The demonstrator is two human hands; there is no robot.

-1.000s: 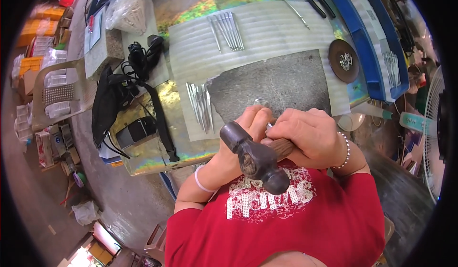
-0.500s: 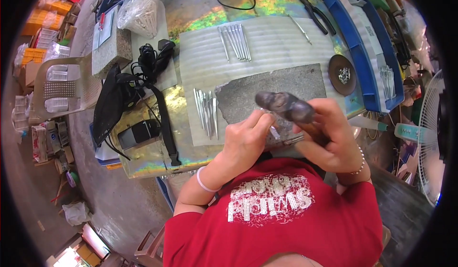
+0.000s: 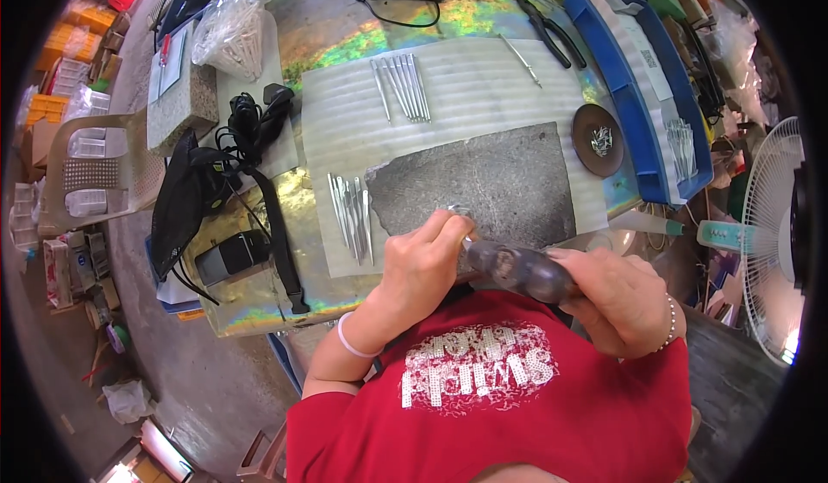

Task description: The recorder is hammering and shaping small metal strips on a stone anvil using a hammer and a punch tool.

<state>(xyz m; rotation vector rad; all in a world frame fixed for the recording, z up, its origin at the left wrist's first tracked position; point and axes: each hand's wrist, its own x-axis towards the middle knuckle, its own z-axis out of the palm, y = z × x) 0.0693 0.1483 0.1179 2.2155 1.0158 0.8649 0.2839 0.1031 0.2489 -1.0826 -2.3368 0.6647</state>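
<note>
My right hand is closed round a hammer with a dark, rounded head; its handle is hidden in the hand. The head is low over the near edge of the grey stone slab, close to my left hand. My left hand is closed in a pinch at the slab's near edge. A small silvery metal piece shows at its fingertips, too covered to make out its kind. Slim metal rods lie left of the slab, and more rods lie beyond it.
A brown round dish holds small metal bits at the right. Past it are a blue tray, pliers and a fan. At the left lie a black bag with straps, a black box and a granite block.
The hammer has come down and nearer to my left hand, its handle now covered. My left hand has shifted slightly relative to the slab. The whole view has moved a little.
</note>
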